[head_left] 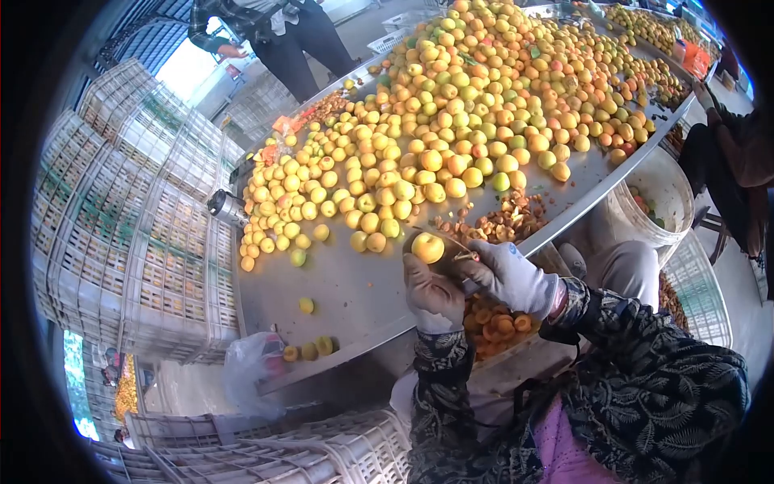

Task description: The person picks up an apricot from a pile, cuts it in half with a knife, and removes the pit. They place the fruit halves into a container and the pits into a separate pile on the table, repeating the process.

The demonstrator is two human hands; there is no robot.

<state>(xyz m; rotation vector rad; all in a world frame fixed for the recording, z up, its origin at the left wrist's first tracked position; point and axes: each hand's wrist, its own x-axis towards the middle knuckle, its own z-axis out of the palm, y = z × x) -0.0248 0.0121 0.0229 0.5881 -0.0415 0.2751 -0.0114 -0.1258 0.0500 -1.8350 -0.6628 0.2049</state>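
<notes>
My gloved left hand is closed around a yellow apricot, which it holds up at the near edge of the metal table. Close beside it, my gloved right hand is curled around a slim tool, apparently a small knife; its blade is hard to make out against the table. A large heap of whole apricots covers the table beyond my hands. Brown apricot pits lie in a small pile just past my right hand. Below my hands, halved apricots fill a container, partly hidden by my forearms.
Stacked plastic crates stand left of the table, with another crate in front. A white bucket is at the right. A clear plastic bag hangs at the table corner. One person stands across the table; another sits at right.
</notes>
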